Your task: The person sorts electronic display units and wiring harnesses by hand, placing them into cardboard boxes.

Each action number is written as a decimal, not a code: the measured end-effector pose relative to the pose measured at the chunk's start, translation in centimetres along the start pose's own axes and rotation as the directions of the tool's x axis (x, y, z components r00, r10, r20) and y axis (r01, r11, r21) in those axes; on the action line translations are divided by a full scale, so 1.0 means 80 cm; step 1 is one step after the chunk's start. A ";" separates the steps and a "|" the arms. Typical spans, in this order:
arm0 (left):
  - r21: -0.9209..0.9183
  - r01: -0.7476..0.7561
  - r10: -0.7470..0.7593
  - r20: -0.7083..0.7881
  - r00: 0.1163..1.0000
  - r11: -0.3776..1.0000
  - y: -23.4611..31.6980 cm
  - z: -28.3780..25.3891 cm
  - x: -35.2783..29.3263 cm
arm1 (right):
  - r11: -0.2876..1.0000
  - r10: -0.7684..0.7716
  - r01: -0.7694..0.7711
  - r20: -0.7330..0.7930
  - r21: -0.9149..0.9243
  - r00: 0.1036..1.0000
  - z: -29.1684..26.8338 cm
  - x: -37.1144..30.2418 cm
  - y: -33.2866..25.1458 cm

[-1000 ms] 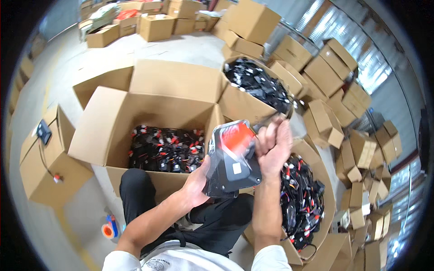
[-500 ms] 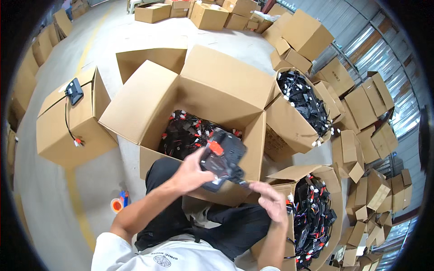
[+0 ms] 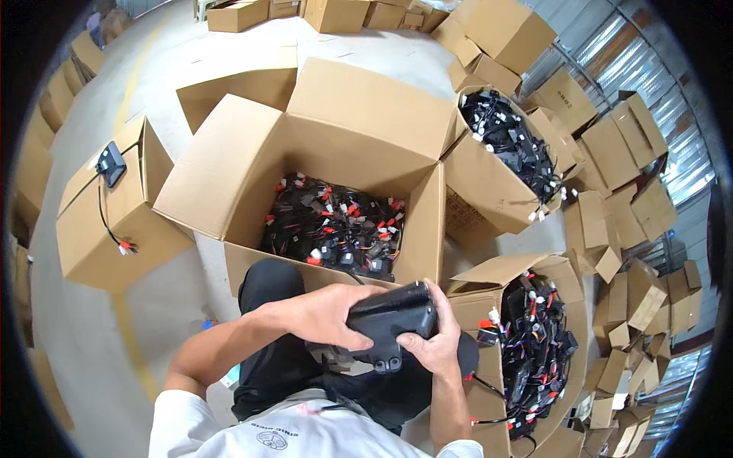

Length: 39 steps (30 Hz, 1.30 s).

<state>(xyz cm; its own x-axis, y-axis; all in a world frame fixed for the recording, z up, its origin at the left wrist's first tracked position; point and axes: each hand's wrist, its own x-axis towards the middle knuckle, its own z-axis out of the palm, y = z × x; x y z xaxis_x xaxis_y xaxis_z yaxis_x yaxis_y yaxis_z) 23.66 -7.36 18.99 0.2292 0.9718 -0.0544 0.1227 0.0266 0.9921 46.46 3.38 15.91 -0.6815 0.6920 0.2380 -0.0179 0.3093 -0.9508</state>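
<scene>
Above my lap I hold a black plastic device (image 3: 389, 324) with a boxy body and a small bracket with two round holes at its lower end. My left hand (image 3: 324, 317) grips its left side, fingers partly hidden behind it. On its right side my right hand (image 3: 435, 340) is wrapped round the edge, thumb on the face. Just beyond stands a large open carton (image 3: 366, 99), its bottom covered with a heap of black cabled parts (image 3: 336, 221) with red and white connectors.
To my right, open cartons hold tangled black wired parts (image 3: 534, 343) and more black parts (image 3: 508, 141). On the left, a closed carton (image 3: 114, 221) carries a black device (image 3: 111, 164) with dangling leads. Stacked cartons (image 3: 504, 34) line the far and right sides.
The device has come nearer my body and turned, so a plain black face shows. My right hand, formerly at its trailing end, now grips its side. The view has shifted slightly.
</scene>
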 end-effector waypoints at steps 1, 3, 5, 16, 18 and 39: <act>-0.128 -0.003 -0.001 -0.027 1.000 0.992 -0.004 -0.003 -0.002 | 1.000 0.005 -0.005 -0.003 0.008 1.000 0.007 0.004 0.003; -0.324 0.050 -0.064 -0.030 0.998 0.945 -0.028 0.000 0.005 | 1.000 -0.020 0.023 -0.094 0.022 0.995 0.013 0.016 0.012; -0.291 0.045 -0.054 -0.022 0.998 0.956 -0.032 0.006 0.014 | 0.997 -0.022 0.044 -0.283 0.071 0.959 0.026 0.026 0.017; -0.284 0.126 -0.164 -0.114 0.980 0.950 -0.048 0.014 0.019 | 0.982 0.182 -0.154 -0.321 0.109 0.930 0.048 0.049 0.041; -0.359 0.192 -0.262 -0.155 0.953 0.913 -0.026 -0.007 0.024 | 0.926 0.255 -0.159 -0.260 0.342 0.931 0.050 0.055 0.048; -0.593 0.199 -0.462 -0.333 0.822 0.781 -0.263 -0.188 0.343 | 0.850 0.522 -0.460 -0.297 0.255 0.800 0.039 0.086 0.144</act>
<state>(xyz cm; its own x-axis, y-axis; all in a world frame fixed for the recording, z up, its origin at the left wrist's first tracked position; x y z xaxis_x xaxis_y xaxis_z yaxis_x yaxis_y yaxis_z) 12.87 22.25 -1.65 -0.1903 0.8642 -0.4657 -0.4309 0.3527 0.8306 39.29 9.72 5.98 -0.3373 0.9084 -0.2470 0.1122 -0.2217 -0.9686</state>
